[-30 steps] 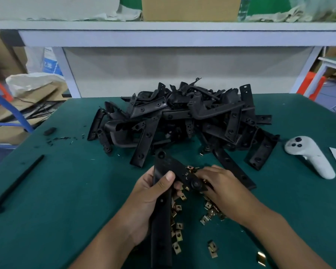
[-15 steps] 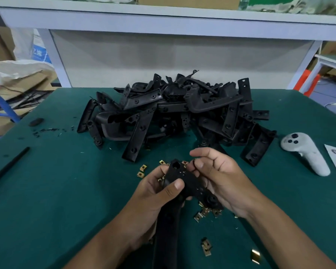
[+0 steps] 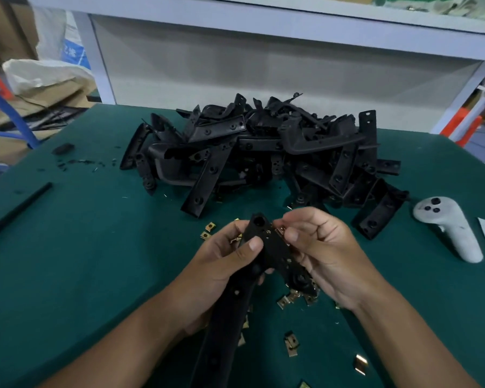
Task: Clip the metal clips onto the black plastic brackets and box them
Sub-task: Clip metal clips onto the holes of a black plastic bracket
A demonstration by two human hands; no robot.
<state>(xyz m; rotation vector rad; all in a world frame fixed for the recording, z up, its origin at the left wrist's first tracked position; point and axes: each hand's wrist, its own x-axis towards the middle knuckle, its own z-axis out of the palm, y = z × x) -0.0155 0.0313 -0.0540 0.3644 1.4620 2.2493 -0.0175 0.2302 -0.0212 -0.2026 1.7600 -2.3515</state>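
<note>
Head view: a worker's left hand (image 3: 221, 264) gripped a black plastic bracket (image 3: 266, 247) above the green counter (image 3: 81, 261), thumb curled over its upper face, its long leg running down toward the bottom edge of the frame; the right hand (image 3: 322, 247) pinched a small brass-coloured metal clip (image 3: 280, 230) between thumb and forefinger, right against the bracket's near edge just below the round hole at its top end; whether the clip had already bitten onto the plastic could not be told. The step in hand appeared to be the clipping itself, with boxing not yet begun and no box visible; the next move would call for the clip's open mouth to be squared to the bracket's edge and pushed home while the left hand braced the part. Loose clips (image 3: 291, 342) lay scattered on the counter below and beside the hands; a large heap of brackets (image 3: 263, 152) stood behind them, apparently still to be fitted; a white handheld controller (image 3: 448, 228) rested well apart to the right.
</note>
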